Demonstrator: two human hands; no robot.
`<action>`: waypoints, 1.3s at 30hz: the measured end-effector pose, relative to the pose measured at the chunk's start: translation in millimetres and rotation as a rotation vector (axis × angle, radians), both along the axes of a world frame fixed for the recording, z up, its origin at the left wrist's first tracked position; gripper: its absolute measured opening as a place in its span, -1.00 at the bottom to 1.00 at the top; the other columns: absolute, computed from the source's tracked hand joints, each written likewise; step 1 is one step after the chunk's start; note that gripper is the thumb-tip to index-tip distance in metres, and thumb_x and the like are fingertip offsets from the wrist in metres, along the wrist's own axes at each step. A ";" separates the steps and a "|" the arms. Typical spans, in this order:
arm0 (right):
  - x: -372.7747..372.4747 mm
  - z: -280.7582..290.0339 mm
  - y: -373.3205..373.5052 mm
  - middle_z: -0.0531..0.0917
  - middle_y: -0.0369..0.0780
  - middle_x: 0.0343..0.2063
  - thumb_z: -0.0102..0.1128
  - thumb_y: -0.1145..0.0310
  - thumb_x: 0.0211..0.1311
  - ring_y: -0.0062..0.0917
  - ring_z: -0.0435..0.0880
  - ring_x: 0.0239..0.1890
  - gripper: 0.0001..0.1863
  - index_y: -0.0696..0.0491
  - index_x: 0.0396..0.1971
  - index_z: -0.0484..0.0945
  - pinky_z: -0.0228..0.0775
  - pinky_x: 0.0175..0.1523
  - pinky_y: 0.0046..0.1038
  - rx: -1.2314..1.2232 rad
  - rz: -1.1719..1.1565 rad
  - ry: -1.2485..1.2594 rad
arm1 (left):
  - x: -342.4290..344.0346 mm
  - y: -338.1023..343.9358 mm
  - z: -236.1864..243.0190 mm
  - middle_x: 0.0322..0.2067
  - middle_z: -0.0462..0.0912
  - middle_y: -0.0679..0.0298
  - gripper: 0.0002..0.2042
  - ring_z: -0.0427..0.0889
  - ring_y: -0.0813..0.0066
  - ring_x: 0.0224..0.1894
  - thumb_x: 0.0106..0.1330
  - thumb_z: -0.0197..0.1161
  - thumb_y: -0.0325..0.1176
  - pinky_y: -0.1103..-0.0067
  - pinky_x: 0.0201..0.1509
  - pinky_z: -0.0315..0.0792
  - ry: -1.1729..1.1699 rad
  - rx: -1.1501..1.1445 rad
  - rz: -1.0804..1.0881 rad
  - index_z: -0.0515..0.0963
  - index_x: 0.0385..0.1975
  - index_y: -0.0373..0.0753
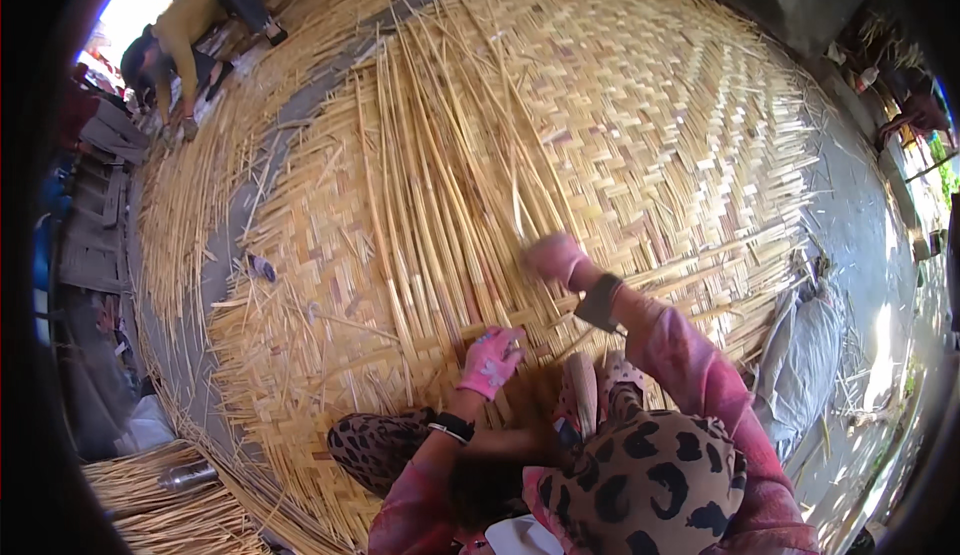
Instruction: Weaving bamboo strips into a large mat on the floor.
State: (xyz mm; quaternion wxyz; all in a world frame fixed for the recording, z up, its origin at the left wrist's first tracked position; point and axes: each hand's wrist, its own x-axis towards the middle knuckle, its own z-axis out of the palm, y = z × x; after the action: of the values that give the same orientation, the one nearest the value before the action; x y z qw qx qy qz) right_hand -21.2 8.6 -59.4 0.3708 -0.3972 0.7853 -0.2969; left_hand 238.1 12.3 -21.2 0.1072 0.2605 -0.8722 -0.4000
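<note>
A large woven mat of flattened straw-coloured reeds (660, 145) spreads over the floor in front of me. Long loose reed strips (430, 175) fan out across its middle, their near ends by my hands. My left hand (490, 363), in a pink patterned glove, has its fingers curled over the near ends of the strips. Farther forward and to the right is my right hand (555, 258), also in a pink glove and smeared by motion. It is over the strips at the edge of the weave, and its fingers cannot be made out. My feet rest on the mat.
At the far left another person (190, 30) bends over a second spread of reeds (185, 225). A small dark object (262, 267) lies on the mat's left side. A grey sack (800, 355) is at the right. A bottle (188, 475) lies on reeds (170, 515) at the lower left.
</note>
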 end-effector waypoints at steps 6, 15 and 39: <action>21.3 -7.8 9.8 0.65 -0.05 -0.38 0.27 0.20 -0.13 -0.20 0.62 -0.25 -0.68 0.10 -0.39 0.63 0.45 -0.12 -0.33 -0.099 -0.074 0.144 | 71.0 -33.2 97.0 -0.18 0.59 0.11 -0.70 0.57 0.16 -0.13 0.10 0.25 -0.33 0.43 -0.03 0.43 -0.011 -0.064 0.108 0.53 -0.15 -0.20; 108.9 164.8 80.2 0.59 -0.20 -0.21 0.27 0.25 -0.05 -0.35 0.53 -0.07 -0.64 0.06 -0.21 0.59 0.42 -0.01 -0.38 -0.262 0.140 0.407 | 320.3 -35.9 71.8 -0.15 0.56 0.12 -0.73 0.54 0.29 -0.10 0.18 0.16 -0.41 0.50 -0.01 0.39 0.263 -0.218 1.060 0.47 -0.13 -0.33; 70.7 206.5 212.3 0.69 -0.24 -0.48 0.22 0.28 0.10 -0.65 0.65 -0.44 -0.78 0.08 -0.29 0.64 0.49 -0.31 -0.57 0.093 0.243 -0.255 | -18.1 173.3 -24.5 -0.04 0.54 0.23 -0.54 0.46 0.35 0.04 0.15 0.09 0.06 0.38 0.19 0.26 -0.168 2.561 0.291 0.51 -0.13 -0.19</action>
State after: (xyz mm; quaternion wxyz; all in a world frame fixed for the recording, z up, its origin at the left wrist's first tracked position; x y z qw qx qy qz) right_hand 49.4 220.9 147.2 0.5184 -0.4309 0.6909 -0.2612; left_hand 219.9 185.7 -45.7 -0.2301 0.2935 0.1624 -0.9135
